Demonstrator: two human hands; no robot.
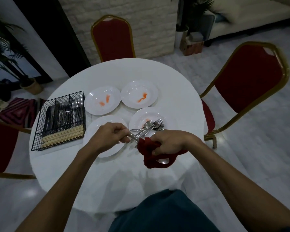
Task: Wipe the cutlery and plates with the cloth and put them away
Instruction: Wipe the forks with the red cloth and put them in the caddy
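Observation:
My left hand (111,133) grips the handle of a metal piece of cutlery (132,136) above the near-left white plate (92,131). My right hand (169,143) holds a dark red cloth (148,148) bunched around the other end of that piece. A spoon and forks (151,125) lie on the near-right plate (137,119), which has an orange smear. Two more white plates (94,108) (132,91) with orange stains sit farther back. A spoon bowl (163,160) shows under the cloth.
A black wire cutlery basket (40,131) with knives, forks, spoons and wooden chopsticks stands at the table's left. The round white table (174,101) is ringed by red chairs with gold frames (113,37) (251,81) (0,144).

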